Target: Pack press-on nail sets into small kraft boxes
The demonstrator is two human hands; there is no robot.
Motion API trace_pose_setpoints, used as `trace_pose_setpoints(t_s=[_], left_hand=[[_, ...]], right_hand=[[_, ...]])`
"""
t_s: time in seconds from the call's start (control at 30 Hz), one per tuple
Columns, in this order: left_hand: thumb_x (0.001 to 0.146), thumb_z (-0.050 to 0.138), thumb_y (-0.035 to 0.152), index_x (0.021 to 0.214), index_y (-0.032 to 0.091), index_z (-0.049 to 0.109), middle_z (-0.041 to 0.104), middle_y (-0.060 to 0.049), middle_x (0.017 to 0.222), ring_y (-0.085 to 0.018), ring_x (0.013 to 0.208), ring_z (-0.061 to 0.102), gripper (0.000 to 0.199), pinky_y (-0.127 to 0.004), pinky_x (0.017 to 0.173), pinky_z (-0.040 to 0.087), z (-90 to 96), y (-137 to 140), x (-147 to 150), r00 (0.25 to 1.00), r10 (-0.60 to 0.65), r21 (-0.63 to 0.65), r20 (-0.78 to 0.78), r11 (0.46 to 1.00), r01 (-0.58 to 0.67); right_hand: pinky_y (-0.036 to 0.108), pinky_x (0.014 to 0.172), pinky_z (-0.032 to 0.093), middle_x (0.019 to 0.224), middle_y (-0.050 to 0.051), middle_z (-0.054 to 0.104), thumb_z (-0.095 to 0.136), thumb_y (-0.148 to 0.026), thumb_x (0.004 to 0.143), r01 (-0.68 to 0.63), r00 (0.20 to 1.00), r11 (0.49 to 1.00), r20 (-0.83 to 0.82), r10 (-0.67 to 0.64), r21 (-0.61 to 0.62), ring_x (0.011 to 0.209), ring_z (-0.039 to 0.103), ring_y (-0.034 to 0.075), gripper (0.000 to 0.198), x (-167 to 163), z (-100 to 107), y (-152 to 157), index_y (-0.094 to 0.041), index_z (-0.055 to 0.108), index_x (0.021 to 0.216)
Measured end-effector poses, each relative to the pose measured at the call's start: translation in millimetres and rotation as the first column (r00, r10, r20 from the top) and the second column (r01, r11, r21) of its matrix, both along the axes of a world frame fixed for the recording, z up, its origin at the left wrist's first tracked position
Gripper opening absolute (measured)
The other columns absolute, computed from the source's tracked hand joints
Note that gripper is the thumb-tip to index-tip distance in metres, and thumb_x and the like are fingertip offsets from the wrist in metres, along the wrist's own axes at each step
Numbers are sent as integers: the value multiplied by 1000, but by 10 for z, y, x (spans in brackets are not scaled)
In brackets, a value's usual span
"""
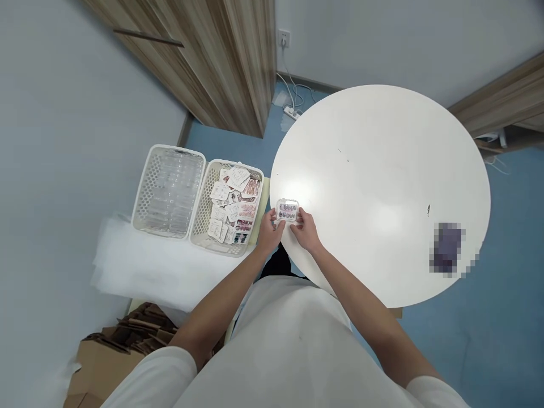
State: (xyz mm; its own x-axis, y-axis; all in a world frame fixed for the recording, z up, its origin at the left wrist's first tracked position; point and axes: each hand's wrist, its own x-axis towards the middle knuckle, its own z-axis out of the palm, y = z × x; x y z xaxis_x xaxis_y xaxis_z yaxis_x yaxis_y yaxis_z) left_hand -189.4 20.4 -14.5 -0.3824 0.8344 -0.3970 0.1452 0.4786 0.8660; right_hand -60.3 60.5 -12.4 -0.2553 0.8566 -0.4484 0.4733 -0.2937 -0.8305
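A small clear plastic box of press-on nails (288, 210) is at the near left edge of the white round table. Inside it, two rows of purple and pink nails show through the lid. My left hand (269, 231) grips the box's left side, thumb toward the near edge. On the other side, my right hand (306, 231) has its fingers curled against the right edge. To the left, a white basket (196, 241) holds several nail cards (229, 207), some with white printed backs up and others with coloured nails up.
Left of the card basket, another white basket (141, 190) holds stacked clear plastic boxes (172, 192). White wrapping sheet (144, 263) lies below both. The round table (374, 153) carries a blurred purple object (447, 247) at right. Flattened cardboard (110, 357) stands lower left.
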Motion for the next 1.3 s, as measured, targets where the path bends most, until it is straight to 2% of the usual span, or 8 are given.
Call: trace_pose_setpoints(t_s=[0.3,0.67,0.83,0.93,1.03,1.3], left_hand=[[76,52,31,122,23,37,43,-9,123,-19,109,45,49,-32,86,43,-18,91,-34,999,-12,49,47,999,10],[77,51,28,121,23,38,44,-9,121,-19,110,44,47,-34,88,42,5,105,-52,999,-44,58,-6,997,45],[76,51,26,126,23,32,41,-9,124,-19,114,42,53,-35,92,39,27,73,6,999,-25,73,-22,997,27],[75,52,24,130,24,25,35,-10,130,-21,119,37,61,-37,96,36,45,9,66,1000,11,86,-1,996,-10],[74,54,25,130,23,26,33,-10,133,-23,122,34,62,-38,96,35,68,-99,120,999,35,74,23,997,-37],[74,55,30,116,19,45,47,-11,122,-22,113,44,45,-39,92,39,233,-638,285,987,159,25,-24,987,-158]], right_hand=[[36,87,44,111,8,36,53,-19,68,2,998,998,61,-6,61,100,44,18,69,-108,5,85,-22,24,131],[38,91,42,117,9,33,54,-17,67,-65,994,994,94,57,85,112,37,20,77,-109,-3,78,-23,17,134],[40,93,40,120,10,30,56,-20,67,-89,994,991,68,83,99,114,35,21,85,-68,-11,43,-23,6,136],[43,95,37,125,11,27,58,-23,67,-118,993,989,37,115,87,118,32,22,91,-7,3,-9,-24,-2,136],[44,97,33,129,11,25,59,-25,67,-154,988,987,1,154,53,122,30,23,93,101,21,-94,-26,-5,136],[45,97,33,128,11,31,56,-24,70,-270,959,962,-84,272,34,122,33,23,88,573,57,-491,-26,-3,136]])
